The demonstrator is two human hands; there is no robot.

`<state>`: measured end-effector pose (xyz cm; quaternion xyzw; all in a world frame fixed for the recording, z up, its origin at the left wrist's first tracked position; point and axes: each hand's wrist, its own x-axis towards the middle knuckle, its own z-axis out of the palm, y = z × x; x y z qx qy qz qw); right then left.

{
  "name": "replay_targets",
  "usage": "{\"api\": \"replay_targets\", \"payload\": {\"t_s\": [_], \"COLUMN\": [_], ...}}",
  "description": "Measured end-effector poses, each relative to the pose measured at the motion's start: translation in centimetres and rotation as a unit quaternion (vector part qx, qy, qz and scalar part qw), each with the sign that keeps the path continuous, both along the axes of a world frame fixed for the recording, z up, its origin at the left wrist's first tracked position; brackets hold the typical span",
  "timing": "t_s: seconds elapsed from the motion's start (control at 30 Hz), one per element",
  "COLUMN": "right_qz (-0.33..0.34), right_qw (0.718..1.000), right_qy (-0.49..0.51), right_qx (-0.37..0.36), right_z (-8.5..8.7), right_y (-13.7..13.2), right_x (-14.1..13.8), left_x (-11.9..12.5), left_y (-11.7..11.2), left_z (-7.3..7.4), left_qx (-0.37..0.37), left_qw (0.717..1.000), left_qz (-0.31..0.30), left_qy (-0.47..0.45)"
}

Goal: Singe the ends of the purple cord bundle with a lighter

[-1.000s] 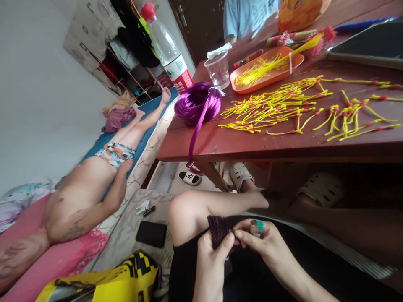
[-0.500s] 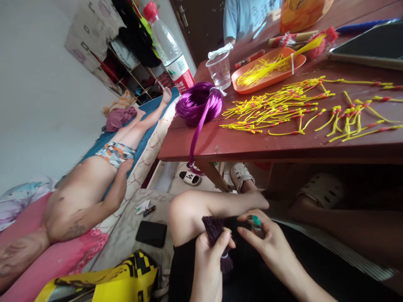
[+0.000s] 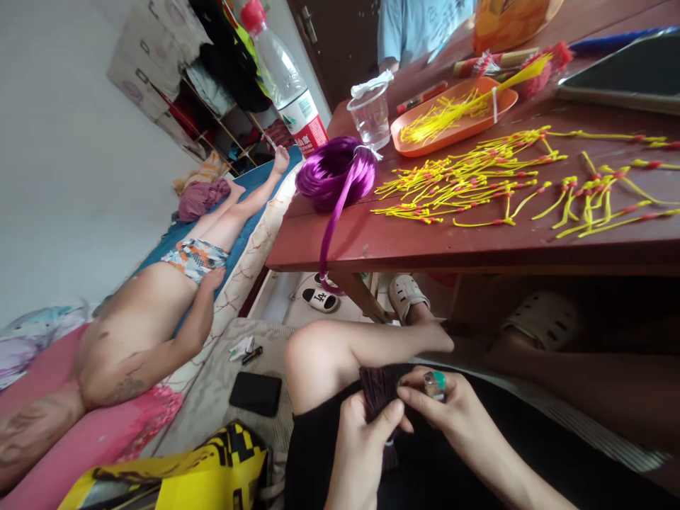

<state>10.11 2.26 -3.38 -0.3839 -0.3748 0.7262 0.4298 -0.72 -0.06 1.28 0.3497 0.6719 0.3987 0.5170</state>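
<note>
Purple-black bundle [image 3: 376, 388], near side of the table [image 3: 451, 246], clamped in the left hand [image 3: 365, 440], its middle hidden; right hand [image 3: 452, 402], thumb and forefinger together beside the bundle, any pinched strand indistinct.

There is one dark bundle [image 3: 375, 391], one purple coil [image 3: 319, 190], one cup [image 3: 372, 120], one tray [image 3: 462, 134].

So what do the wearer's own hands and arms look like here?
Both forearms are bare, with no sleeves in view, and neither hand is gloved. The right hand has a band, partly teal-green, around a finger; its exact nature is unclear. The left hand shows no ring.
</note>
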Motion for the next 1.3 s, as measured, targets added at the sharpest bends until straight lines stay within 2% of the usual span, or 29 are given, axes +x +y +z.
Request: {"api": "replay_targets", "payload": {"t_s": [0.33, 0.77, 0.87, 1.0, 1.17, 1.3], "right_qz": [-0.019, -0.008, -0.025, -0.050, -0.041, -0.037], "right_qw": [1.000, 1.000, 0.999, 0.997, 0.997, 0.997], "right_qy": [-0.009, -0.014, -0.029, -0.048, -0.042, -0.047], "right_qx": [-0.022, -0.018, -0.002, 0.035, 0.039, 0.050], "right_z": [0.1, 0.0, -0.2, -0.5, -0.7, -0.9], "right_y": [0.1, 0.1, 0.1, 0.1, 0.0, 0.0], "right_x": [0.0, 0.0, 0.2, 0.2, 0.1, 0.0], "left_x": [0.0, 0.0, 0.0, -0.2, -0.6, -0.9], "left_y": [-0.1, 0.1, 0.1, 0.1, 0.0, 0.0], "left_z": [0.1, 0.3, 0.3, -0.2, -1.4, -1.8], "left_qx": [-0.003, 0.002, 0.008, 0.010, 0.010, 0.010], "left_qw": [1.000, 0.999, 0.999, 1.000, 1.000, 1.000], "left_qz": [0.026, 0.036, 0.036, 0.015, 0.001, 0.002], "left_qy": [-0.009, 0.007, 0.014, 0.014, 0.022, 0.024]}}
